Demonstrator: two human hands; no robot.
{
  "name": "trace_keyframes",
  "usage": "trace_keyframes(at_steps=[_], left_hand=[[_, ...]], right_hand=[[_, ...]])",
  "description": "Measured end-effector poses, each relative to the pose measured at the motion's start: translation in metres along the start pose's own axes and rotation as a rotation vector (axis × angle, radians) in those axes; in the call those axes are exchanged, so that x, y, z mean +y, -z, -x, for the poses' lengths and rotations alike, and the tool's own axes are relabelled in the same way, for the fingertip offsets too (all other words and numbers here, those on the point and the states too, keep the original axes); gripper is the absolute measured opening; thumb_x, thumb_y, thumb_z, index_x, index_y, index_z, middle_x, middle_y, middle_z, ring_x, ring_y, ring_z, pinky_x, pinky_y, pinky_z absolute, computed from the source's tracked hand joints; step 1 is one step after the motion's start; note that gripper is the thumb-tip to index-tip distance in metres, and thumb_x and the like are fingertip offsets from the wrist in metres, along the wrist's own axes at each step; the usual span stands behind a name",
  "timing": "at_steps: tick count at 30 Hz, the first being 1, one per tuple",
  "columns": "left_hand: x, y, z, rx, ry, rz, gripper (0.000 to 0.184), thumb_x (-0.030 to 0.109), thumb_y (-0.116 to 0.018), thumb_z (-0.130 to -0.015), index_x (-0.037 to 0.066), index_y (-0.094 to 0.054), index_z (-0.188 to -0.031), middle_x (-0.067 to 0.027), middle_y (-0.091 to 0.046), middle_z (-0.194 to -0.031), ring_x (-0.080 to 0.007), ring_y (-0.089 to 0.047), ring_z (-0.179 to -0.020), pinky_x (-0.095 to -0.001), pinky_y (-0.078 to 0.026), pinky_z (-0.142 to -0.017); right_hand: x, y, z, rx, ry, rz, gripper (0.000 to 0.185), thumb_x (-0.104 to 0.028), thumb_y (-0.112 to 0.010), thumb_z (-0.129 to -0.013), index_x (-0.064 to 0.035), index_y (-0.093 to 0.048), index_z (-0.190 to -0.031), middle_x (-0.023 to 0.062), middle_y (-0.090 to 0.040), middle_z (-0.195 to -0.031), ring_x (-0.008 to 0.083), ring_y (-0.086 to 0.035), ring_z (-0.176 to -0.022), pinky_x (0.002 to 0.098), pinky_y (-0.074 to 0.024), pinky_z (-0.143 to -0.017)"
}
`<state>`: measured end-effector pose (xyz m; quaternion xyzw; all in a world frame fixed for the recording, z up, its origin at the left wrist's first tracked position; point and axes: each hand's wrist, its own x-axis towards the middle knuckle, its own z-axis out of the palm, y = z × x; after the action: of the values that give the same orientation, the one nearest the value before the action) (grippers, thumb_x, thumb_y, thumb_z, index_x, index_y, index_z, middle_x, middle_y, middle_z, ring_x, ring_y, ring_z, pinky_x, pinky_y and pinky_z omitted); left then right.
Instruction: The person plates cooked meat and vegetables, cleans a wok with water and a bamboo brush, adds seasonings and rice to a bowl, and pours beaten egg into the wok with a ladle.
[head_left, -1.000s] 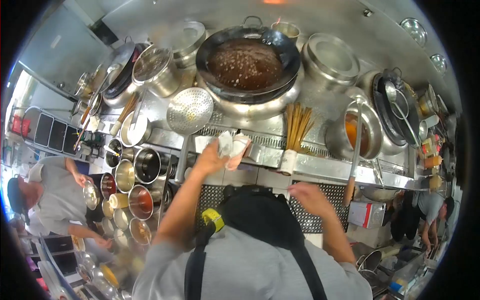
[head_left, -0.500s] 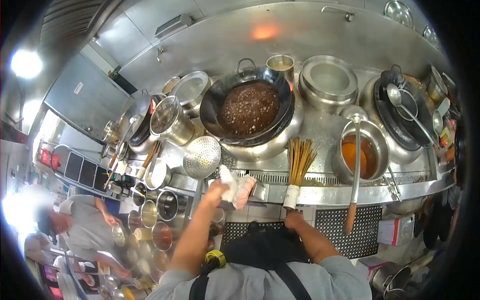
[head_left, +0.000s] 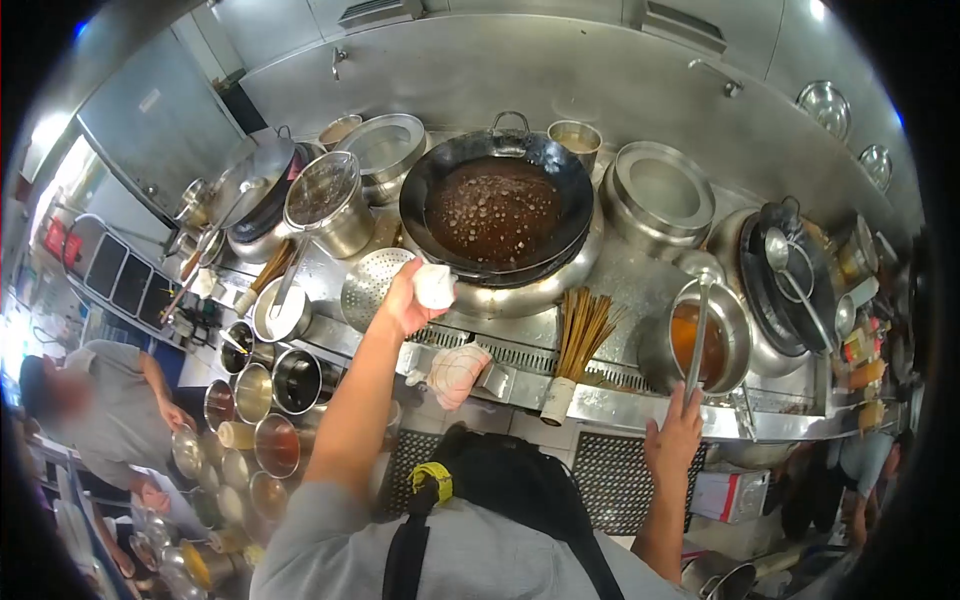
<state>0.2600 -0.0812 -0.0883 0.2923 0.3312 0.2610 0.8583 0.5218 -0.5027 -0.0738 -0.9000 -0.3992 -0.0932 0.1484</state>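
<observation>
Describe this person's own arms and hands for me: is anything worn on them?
The sleeves are short and plain grey, leaving the forearms bare. The left hand and right hand wear no gloves, and no watch or bracelet shows.

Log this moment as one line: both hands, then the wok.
left hand: holding white cloth | right hand: at ladle handle, grip unclear | wok: dark brown liquid, bubbles on top

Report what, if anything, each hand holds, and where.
The left hand holds a bunched white cloth by its left side. The right hand is at the near end of the ladle handle; whether it grips cannot be told.
</observation>
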Motion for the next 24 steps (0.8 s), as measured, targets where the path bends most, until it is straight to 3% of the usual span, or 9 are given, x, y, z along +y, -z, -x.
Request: trace_keyframes(at_steps=[4,8,10,12,14,16,19,21,24], left_hand=[[-0.006,0.002,-0.046,0.141,0.064,-0.094,0.050,0.058,-0.047,-0.096,0.014,-0.063,-0.112,-0.0044,-0.070,-0.099,-0.0232,-0.067,-0.087,-0.0408,-0.054,-0.073],[-0.010,0.012,-0.065,-0.019,0.240,0.036,0.036,0.050,-0.065,-0.090,0.017,-0.062,-0.103,-0.0016,-0.067,-0.091,-0.0216,-0.065,-0.079,-0.0406,-0.055,-0.071],[-0.003,-0.003,-0.056,-0.030,0.267,0.090,0.035,0.047,-0.069,-0.088,0.015,-0.061,-0.101,-0.0032,-0.066,-0.090,-0.0243,-0.065,-0.081,-0.0426,-0.055,-0.073],[-0.011,0.002,-0.078,-0.017,0.272,0.236,0.026,0.031,-0.070,-0.088,0.011,-0.059,-0.101,-0.0080,-0.064,-0.091,-0.0272,-0.065,-0.088,-0.0467,-0.056,-0.077],[-0.030,0.015,-0.103,-0.018,0.234,0.246,0.019,0.020,-0.068,-0.086,0.011,-0.059,-0.100,-0.0083,-0.064,-0.089,-0.0273,-0.065,-0.083,-0.0479,-0.056,-0.073],[-0.022,0.004,-0.088,0.083,0.174,0.184,0.016,0.012,-0.064,-0.084,0.011,-0.058,-0.098,-0.0081,-0.064,-0.087,-0.0274,-0.065,-0.077,-0.0490,-0.056,-0.069],[-0.028,0.000,-0.083,0.146,0.086,0.219,0.016,0.009,-0.061,-0.082,0.006,-0.058,-0.098,-0.0094,-0.064,-0.084,-0.0274,-0.066,-0.070,-0.0490,-0.054,-0.060],[-0.029,0.000,-0.076,0.133,0.064,0.228,0.017,0.006,-0.061,-0.079,-0.001,-0.057,-0.095,-0.0120,-0.062,-0.080,-0.0278,-0.065,-0.063,-0.0460,-0.053,-0.051],[-0.039,0.005,-0.079,0.125,0.012,0.286,0.016,0.006,-0.062,-0.078,-0.004,-0.056,-0.090,-0.0136,-0.061,-0.078,-0.0278,-0.063,-0.059,-0.0447,-0.052,-0.048]], right_hand=[[0.026,0.002,-0.014,-0.224,-0.379,-0.121,0.083,0.002,-0.057,-0.080,-0.0088,-0.022,-0.154,0.0339,-0.050,-0.130,0.0461,-0.058,-0.109,0.0460,-0.0481,-0.093],[0.010,0.002,-0.020,0.061,0.028,-0.335,0.072,0.011,-0.052,-0.082,0.0003,-0.030,-0.150,0.0296,-0.054,-0.132,0.0406,-0.056,-0.120,0.0414,-0.0435,-0.102],[-0.034,0.008,-0.056,0.025,-0.071,-0.723,0.062,0.005,-0.056,-0.087,0.0016,-0.037,-0.146,0.0283,-0.053,-0.135,0.0383,-0.057,-0.120,0.0368,-0.0436,-0.101],[-0.082,0.013,-0.103,0.090,0.022,-0.337,0.059,-0.005,-0.058,-0.091,-0.0064,-0.039,-0.147,0.0283,-0.059,-0.126,0.0416,-0.059,-0.115,0.0415,-0.0463,-0.096],[-0.121,0.001,-0.165,-0.033,-0.178,-0.169,0.057,-0.013,-0.059,-0.093,-0.0121,-0.041,-0.147,0.0269,-0.064,-0.114,0.0439,-0.062,-0.103,0.0464,-0.0491,-0.088],[-0.141,-0.036,-0.234,0.160,0.091,-0.176,0.053,-0.019,-0.057,-0.094,-0.0134,-0.043,-0.145,0.0259,-0.067,-0.101,0.0465,-0.063,-0.093,0.0519,-0.0497,-0.083],[-0.213,-0.035,-0.323,0.030,0.064,0.014,0.050,-0.026,-0.057,-0.093,-0.0169,-0.048,-0.141,0.0238,-0.067,-0.106,0.0451,-0.063,-0.098,0.0528,-0.0504,-0.084],[-0.254,-0.023,-0.354,-0.030,0.094,0.126,0.048,-0.027,-0.057,-0.092,-0.0181,-0.050,-0.139,0.0220,-0.066,-0.111,0.0432,-0.063,-0.102,0.0518,-0.0509,-0.087],[-0.284,-0.003,-0.373,-0.104,0.143,0.292,0.046,-0.027,-0.058,-0.092,-0.0179,-0.053,-0.136,0.0200,-0.066,-0.115,0.0402,-0.062,-0.108,0.0499,-0.0504,-0.091]])
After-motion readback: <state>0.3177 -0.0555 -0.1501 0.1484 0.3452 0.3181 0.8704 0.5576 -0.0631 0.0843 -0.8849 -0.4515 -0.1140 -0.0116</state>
